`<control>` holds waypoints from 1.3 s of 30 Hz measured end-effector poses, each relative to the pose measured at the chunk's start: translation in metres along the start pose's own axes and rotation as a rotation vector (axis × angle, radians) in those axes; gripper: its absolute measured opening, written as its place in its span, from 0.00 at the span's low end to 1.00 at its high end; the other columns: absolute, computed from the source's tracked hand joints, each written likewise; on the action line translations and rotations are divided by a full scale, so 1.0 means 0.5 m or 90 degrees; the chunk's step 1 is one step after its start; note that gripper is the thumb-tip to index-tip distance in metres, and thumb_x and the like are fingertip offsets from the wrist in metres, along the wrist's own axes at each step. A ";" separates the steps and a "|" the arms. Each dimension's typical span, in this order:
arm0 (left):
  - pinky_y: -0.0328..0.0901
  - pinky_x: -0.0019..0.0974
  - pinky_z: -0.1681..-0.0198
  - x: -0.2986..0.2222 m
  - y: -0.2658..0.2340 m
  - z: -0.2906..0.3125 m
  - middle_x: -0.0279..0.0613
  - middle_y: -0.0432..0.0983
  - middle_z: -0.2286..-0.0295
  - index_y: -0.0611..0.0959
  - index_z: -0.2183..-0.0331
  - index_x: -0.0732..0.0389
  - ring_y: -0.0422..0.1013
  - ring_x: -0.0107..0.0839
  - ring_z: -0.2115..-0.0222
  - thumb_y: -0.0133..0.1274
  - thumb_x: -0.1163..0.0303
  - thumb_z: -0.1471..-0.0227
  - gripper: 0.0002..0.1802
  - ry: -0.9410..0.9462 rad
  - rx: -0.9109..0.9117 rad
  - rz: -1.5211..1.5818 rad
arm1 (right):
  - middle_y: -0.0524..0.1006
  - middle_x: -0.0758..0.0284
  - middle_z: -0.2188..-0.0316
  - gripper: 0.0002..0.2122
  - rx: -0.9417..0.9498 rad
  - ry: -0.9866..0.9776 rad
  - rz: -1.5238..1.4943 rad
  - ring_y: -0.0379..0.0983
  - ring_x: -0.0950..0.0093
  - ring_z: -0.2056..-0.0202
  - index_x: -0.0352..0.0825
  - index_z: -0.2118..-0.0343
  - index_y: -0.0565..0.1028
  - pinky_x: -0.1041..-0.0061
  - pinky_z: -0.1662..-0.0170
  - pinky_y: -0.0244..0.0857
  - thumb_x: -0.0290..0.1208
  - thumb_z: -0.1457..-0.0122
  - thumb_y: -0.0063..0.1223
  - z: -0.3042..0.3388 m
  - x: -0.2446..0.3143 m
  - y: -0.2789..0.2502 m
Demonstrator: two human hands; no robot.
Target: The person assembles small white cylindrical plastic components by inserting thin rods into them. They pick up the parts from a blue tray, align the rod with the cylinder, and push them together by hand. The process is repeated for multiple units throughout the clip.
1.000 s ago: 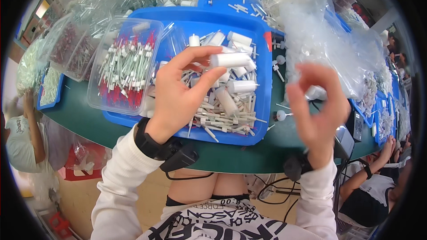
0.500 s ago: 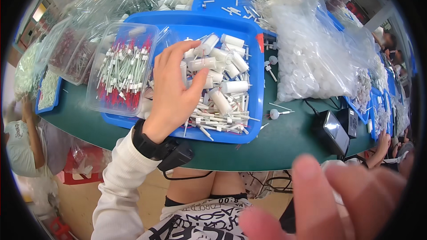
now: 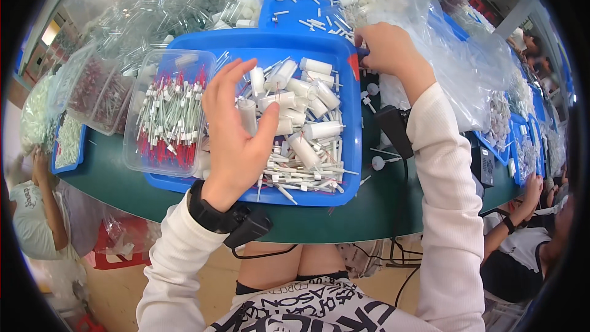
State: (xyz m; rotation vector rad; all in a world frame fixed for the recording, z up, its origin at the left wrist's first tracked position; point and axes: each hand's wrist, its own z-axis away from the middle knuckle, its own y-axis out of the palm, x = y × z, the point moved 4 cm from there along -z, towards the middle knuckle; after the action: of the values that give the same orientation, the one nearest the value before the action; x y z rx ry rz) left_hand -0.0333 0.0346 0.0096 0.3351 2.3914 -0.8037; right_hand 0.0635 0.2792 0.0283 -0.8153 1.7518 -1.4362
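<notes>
Up from the lower right, the right hand (image 3: 388, 50) has moved to the upper-right corner of one blue tray (image 3: 246, 41). Green table (image 3: 390, 210) crosses mid-frame above tan floor (image 3: 220, 272). Two white balls (image 3: 377, 163) lie right of the tray. Left hand (image 3: 235, 130), fingers and thumb apart, partly hides the central white cylinders (image 3: 322, 130); I cannot tell whether the right grips anything.

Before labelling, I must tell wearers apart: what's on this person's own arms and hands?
Long white sleeves. By the left hand: black wrist band, boxy black device, thin black cable. By the right hand: another boxy black device. Both hands look gloveless.
</notes>
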 end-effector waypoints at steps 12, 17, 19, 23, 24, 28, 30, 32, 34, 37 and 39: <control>0.51 0.38 0.50 -0.011 -0.018 -0.007 0.46 0.65 0.56 0.67 0.54 0.66 0.60 0.36 0.54 0.53 0.74 0.57 0.26 -0.033 -0.102 0.182 | 0.74 0.62 0.80 0.11 -0.482 0.000 -0.350 0.72 0.67 0.75 0.32 0.74 0.72 0.74 0.71 0.64 0.33 0.57 0.58 0.113 0.043 -0.109; 0.61 0.31 0.60 -0.036 -0.009 -0.004 0.44 0.73 0.65 0.75 0.60 0.65 0.69 0.32 0.64 0.57 0.75 0.59 0.20 0.070 0.043 0.173 | 0.73 0.69 0.82 0.14 0.003 -0.005 -0.984 0.68 0.83 0.80 0.29 0.78 0.72 0.85 0.78 0.60 0.36 0.56 0.61 0.171 0.197 -0.087; 0.63 0.28 0.66 -0.038 -0.002 -0.002 0.41 0.75 0.72 0.78 0.64 0.64 0.70 0.29 0.71 0.57 0.77 0.59 0.15 0.007 0.013 0.204 | 0.74 0.70 0.79 0.11 0.094 -0.029 -1.044 0.67 0.86 0.80 0.30 0.72 0.73 0.87 0.80 0.58 0.34 0.50 0.55 0.162 0.196 -0.070; 0.61 0.28 0.64 -0.027 -0.010 -0.002 0.41 0.75 0.72 0.78 0.64 0.64 0.69 0.28 0.70 0.57 0.75 0.59 0.14 -0.028 -0.015 0.161 | 0.75 0.65 0.78 0.12 -0.159 -0.024 -0.729 0.69 0.79 0.77 0.31 0.71 0.74 0.79 0.73 0.63 0.36 0.47 0.48 0.051 0.089 -0.063; 0.61 0.28 0.63 -0.032 -0.011 -0.007 0.41 0.75 0.72 0.78 0.64 0.64 0.69 0.27 0.70 0.57 0.75 0.58 0.14 -0.012 -0.014 0.151 | 0.75 0.65 0.77 0.09 -0.302 -0.019 -0.530 0.69 0.76 0.76 0.31 0.72 0.75 0.76 0.72 0.64 0.33 0.48 0.49 0.025 0.052 -0.062; 0.59 0.29 0.60 -0.024 -0.009 -0.007 0.43 0.74 0.71 0.75 0.62 0.66 0.68 0.27 0.67 0.51 0.73 0.53 0.13 -0.011 -0.072 0.192 | 0.77 0.65 0.73 0.08 -0.193 -0.044 0.124 0.70 0.69 0.63 0.39 0.72 0.77 0.73 0.62 0.60 0.29 0.52 0.46 -0.067 -0.022 0.010; 0.59 0.30 0.59 -0.018 -0.015 -0.005 0.44 0.74 0.70 0.72 0.60 0.67 0.68 0.27 0.66 0.47 0.72 0.49 0.13 -0.029 -0.110 0.269 | 0.77 0.66 0.71 0.08 -0.125 -0.026 0.253 0.68 0.71 0.60 0.41 0.72 0.78 0.71 0.59 0.57 0.30 0.52 0.46 -0.086 -0.024 0.027; 0.58 0.31 0.58 -0.019 -0.024 -0.006 0.45 0.73 0.69 0.69 0.59 0.67 0.68 0.28 0.65 0.41 0.71 0.46 0.13 -0.005 -0.111 0.256 | 0.76 0.67 0.69 0.08 -0.090 -0.009 0.319 0.67 0.72 0.59 0.43 0.71 0.78 0.69 0.57 0.55 0.31 0.51 0.46 -0.097 -0.008 0.023; 0.58 0.31 0.58 -0.021 -0.026 -0.007 0.47 0.73 0.68 0.67 0.58 0.67 0.68 0.29 0.65 0.37 0.70 0.44 0.14 0.008 -0.105 0.265 | 0.76 0.67 0.67 0.08 -0.102 0.017 0.350 0.67 0.72 0.59 0.44 0.70 0.78 0.68 0.57 0.55 0.32 0.51 0.46 -0.108 -0.019 0.036; 0.58 0.30 0.58 -0.024 -0.023 -0.007 0.48 0.73 0.68 0.65 0.57 0.67 0.68 0.29 0.65 0.34 0.68 0.42 0.14 0.015 -0.087 0.288 | 0.75 0.67 0.65 0.09 -0.071 0.024 0.368 0.67 0.71 0.58 0.44 0.69 0.78 0.66 0.56 0.55 0.32 0.51 0.46 -0.109 -0.038 0.042; 0.58 0.29 0.58 -0.023 -0.022 -0.009 0.48 0.73 0.67 0.64 0.57 0.66 0.67 0.28 0.66 0.33 0.67 0.42 0.15 0.025 -0.072 0.278 | 0.75 0.67 0.64 0.09 -0.050 0.025 0.333 0.66 0.71 0.57 0.44 0.68 0.77 0.65 0.55 0.55 0.32 0.52 0.46 -0.108 -0.039 0.030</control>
State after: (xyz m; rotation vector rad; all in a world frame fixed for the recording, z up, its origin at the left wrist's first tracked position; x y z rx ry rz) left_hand -0.0303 0.0281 0.0246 0.7969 2.2652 -0.4634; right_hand 0.0284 0.3268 0.0229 -0.3248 1.8804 -1.0423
